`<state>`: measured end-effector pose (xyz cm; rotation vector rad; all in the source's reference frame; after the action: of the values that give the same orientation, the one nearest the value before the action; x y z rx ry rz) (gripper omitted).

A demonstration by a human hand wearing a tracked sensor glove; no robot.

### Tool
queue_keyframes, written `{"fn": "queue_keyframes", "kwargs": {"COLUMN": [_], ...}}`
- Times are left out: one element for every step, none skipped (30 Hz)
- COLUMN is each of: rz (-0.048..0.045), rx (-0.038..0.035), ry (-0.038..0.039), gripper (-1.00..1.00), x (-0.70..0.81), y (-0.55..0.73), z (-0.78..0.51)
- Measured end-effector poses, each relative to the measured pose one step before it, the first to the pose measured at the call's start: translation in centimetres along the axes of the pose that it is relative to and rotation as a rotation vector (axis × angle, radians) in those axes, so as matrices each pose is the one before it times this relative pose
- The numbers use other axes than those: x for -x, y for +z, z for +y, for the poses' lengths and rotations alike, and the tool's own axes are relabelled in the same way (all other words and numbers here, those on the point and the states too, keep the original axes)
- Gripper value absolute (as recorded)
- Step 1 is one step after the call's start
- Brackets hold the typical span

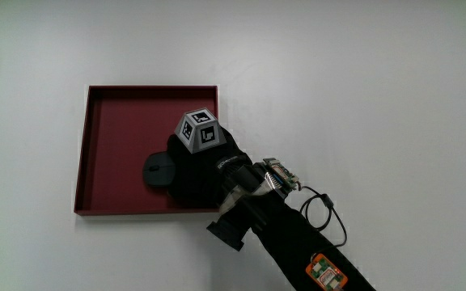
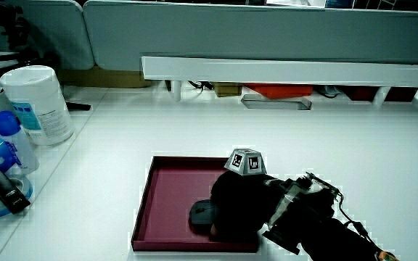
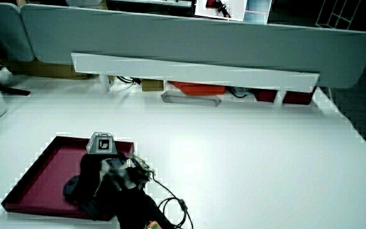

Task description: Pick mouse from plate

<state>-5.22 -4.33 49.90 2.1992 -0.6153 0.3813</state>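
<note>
A dark red square tray [image 1: 148, 89] lies on the white table. A black mouse [image 1: 157, 171] rests on the tray floor, close to the tray wall nearest the person. The gloved hand [image 1: 194, 168], with its patterned cube [image 1: 198, 130] on its back, is over the tray right beside the mouse and covers the mouse's edge. The black glove merges with the black mouse, so the grip is hidden. Both side views show the same: the mouse [image 2: 202, 214] [image 3: 74, 186] pokes out from under the hand [image 2: 238, 203] [image 3: 97, 175] inside the tray [image 2: 149, 199] [image 3: 33, 168].
A cable [image 1: 326, 212] loops from the forearm over the table. In a side view, a white canister [image 2: 38, 105] and blue-capped bottles [image 2: 9, 138] stand at the table's edge. A low grey partition [image 2: 267, 32] with a white rail [image 2: 281, 71] closes off the table.
</note>
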Motion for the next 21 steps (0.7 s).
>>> {"fn": "queue_keyframes", "kwargs": {"rz": [0.00008,0.00407,-0.01065,0.01062,-0.01097,0.00132,-0.00139,-0.00072,-0.00641,-0.00104,-0.00858,0.00145,-0.00260,0.00203,-0.00932,0.00571,-0.00572,0.01516,0.00452,-0.01214,0.02115], "rx": [-0.00129,0.00135,-0.02876,0.01468,-0.02068,-0.00749,0.01659,-0.01610,-0.00150,0.00012,-0.01853,0.00322,-0.00465,-0.01503,-0.00772,-0.00375,-0.00894,-0.01266,-0.01313,-0.01226,0.00430], "ry": [-0.00118,0.00325,-0.00393,0.01272,0.00090,0.00595,0.00678,0.00064,-0.00026,0.00829,0.00975,-0.00173,0.00042,0.00776,0.00261,0.01026,-0.00413,0.00426,0.01292,-0.00485,0.02066], "gripper": [0.90,0.95,1.00,1.00,1.00,1.00,1.00,1.00,1.00,1.00,1.00,1.00,1.00,1.00,1.00,1.00,1.00,1.00,1.00,1.00,1.00], "x": [-0.028,0.006,0.016,-0.045,0.061,-0.013,0.014,-0.036,-0.022,0.083,0.171,-0.093,-0.049,0.006,0.050,-0.091,-0.119,-0.084,0.159,-0.070,-0.073], "y": [-0.023,0.020,0.081,-0.094,0.095,-0.077,-0.063,-0.035,-0.082,0.041,0.182,-0.115,0.115,0.194,0.295,0.198,0.173,0.313,0.678,0.322,0.351], "z": [0.042,-0.025,-0.102,0.065,-0.148,0.030,0.025,-0.012,0.043,-0.096,-0.234,0.042,-0.138,-0.221,-0.260,-0.122,-0.122,-0.234,-0.518,-0.216,-0.201]}}
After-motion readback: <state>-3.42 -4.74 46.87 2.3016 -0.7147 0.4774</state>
